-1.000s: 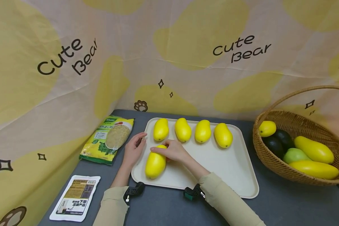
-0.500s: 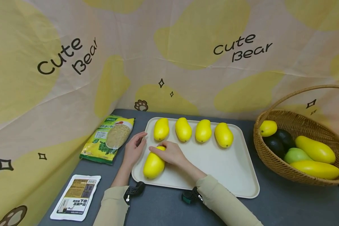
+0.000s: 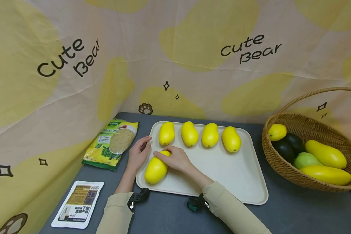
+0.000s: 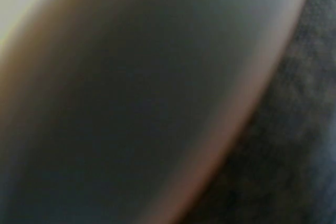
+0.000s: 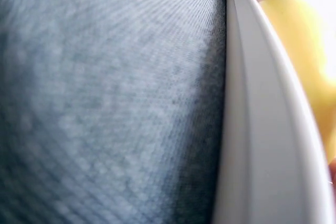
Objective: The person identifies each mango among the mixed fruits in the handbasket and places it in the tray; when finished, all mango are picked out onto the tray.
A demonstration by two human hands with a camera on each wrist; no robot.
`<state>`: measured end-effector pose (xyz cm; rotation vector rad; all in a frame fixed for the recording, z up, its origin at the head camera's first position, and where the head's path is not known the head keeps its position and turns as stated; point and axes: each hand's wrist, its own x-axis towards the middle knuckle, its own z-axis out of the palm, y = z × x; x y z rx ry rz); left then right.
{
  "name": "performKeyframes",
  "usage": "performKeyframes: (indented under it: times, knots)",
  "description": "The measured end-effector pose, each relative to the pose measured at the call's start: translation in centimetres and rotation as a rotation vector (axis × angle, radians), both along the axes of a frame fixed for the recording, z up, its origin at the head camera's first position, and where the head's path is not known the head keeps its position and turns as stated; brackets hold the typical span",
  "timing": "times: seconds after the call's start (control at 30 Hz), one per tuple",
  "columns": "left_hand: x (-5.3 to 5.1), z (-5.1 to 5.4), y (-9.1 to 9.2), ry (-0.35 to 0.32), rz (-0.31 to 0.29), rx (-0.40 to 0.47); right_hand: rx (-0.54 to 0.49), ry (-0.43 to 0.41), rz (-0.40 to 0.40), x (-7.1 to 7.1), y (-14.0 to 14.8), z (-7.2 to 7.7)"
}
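My right hand (image 3: 178, 159) grips a yellow mango (image 3: 156, 170) by its far end, at the front left of a white tray (image 3: 222, 178). That mango lies slanted, its near end pointing toward the tray's front left corner. In the right wrist view, a yellow mango (image 5: 296, 35) shows past the tray's edge (image 5: 268, 119). At the tray's left rim rests my left hand (image 3: 136, 156), fingers loosely bent and holding nothing; whether it touches the rim is hard to tell. Behind, several mangoes (image 3: 189, 134) stand in a row along the tray's far side. The left wrist view is too blurred to read.
On the right stands a wicker basket (image 3: 283, 169) with an arched handle, holding yellow mangoes (image 3: 326, 154), dark avocados (image 3: 283, 152) and a green fruit (image 3: 307, 161). A yellow-green food bag (image 3: 111, 144) and a white pouch (image 3: 77, 204) lie left. Printed cloth hangs behind.
The front mango has turned, its near end swinging left, while my right hand has shifted slightly left with it. My left hand and the row of mangoes have stayed put.
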<state>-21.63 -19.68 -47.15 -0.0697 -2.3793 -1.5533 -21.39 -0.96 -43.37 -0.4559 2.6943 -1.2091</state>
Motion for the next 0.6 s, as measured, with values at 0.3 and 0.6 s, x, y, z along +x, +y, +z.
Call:
performKeyframes:
  times: [0.3,0.6]
  knots:
    - [-0.04,0.18,0.05,-0.004,0.003,-0.001,-0.002,-0.004,-0.002,-0.06,0.04,-0.01]
    - [0.07,0.16,0.04,-0.004,-0.001,0.008,-0.048,-0.025,0.006,0.23,0.33,0.28]
